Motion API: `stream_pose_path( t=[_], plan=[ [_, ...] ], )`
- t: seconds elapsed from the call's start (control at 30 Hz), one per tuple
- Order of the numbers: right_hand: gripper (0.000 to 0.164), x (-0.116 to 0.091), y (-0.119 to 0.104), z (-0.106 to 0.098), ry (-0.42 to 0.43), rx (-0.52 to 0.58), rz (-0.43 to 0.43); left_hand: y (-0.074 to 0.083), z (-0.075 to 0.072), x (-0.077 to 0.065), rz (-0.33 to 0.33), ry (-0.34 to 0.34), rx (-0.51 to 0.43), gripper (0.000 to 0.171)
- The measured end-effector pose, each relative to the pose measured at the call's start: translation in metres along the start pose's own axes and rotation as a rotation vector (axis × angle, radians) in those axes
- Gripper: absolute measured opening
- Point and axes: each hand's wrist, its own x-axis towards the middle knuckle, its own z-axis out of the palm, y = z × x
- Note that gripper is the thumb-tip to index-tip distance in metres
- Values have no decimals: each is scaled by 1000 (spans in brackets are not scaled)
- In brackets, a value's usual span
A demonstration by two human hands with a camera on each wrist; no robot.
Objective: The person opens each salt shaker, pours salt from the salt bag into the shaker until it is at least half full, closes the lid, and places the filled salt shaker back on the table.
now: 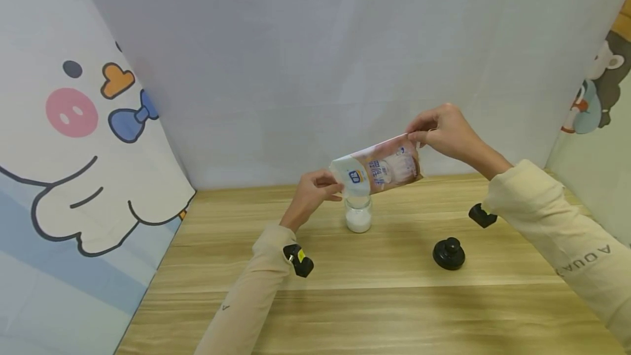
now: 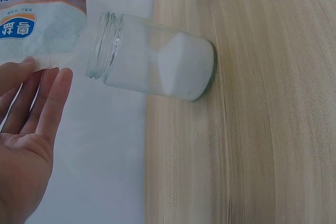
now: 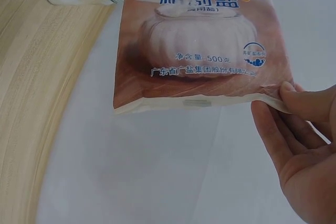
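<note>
Both hands hold a printed bag of salt (image 1: 379, 166) tilted over a glass jar (image 1: 358, 218). My left hand (image 1: 315, 188) pinches the pale, lower end near the jar's mouth. The right hand (image 1: 446, 133) pinches a corner of the raised brown end (image 3: 197, 40). White salt (image 2: 184, 66) fills the bottom part of the upright jar, heaped into a slope in the left wrist view. The bag overlaps the jar's mouth in the head view, and a whitish haze shows at the mouth in the left wrist view.
A black round lid with a knob (image 1: 448, 253) lies on the wooden table (image 1: 345, 311), to the right of the jar. A pale cloth wall (image 1: 315, 70) stands behind the table. Cartoon-printed panels (image 1: 89, 125) flank it on the left and right.
</note>
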Motion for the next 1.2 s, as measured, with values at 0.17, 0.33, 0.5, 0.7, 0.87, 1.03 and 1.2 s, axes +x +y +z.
stream_pose_path(
  t=[0.17, 0.33, 0.5, 0.7, 0.87, 1.03, 1.2],
  plan=[
    [8, 0, 1, 0, 0, 11, 3, -13, -3, 7, 12, 12, -11, 13],
    [8, -1, 2, 0, -1, 16, 4, -21, -4, 11, 21, 30, -9, 13],
    [9, 0, 2, 0, 2, 11, 6, -22, -4, 11, 26, 40, -1, 15],
    [9, 0, 2, 1, 5, 4, 3, -19, -4, 9, 26, 27, 5, 15],
    [9, 1, 2, 1, 10, 1, 3, -23, -5, 12, 33, 32, 4, 16],
    [9, 2, 2, 2, 11, 3, 2, -23, -5, 12, 35, 33, 3, 14],
    [9, 3, 2, 2, 14, -4, -3, -23, -5, 12, 37, 32, -2, 11]
  ],
)
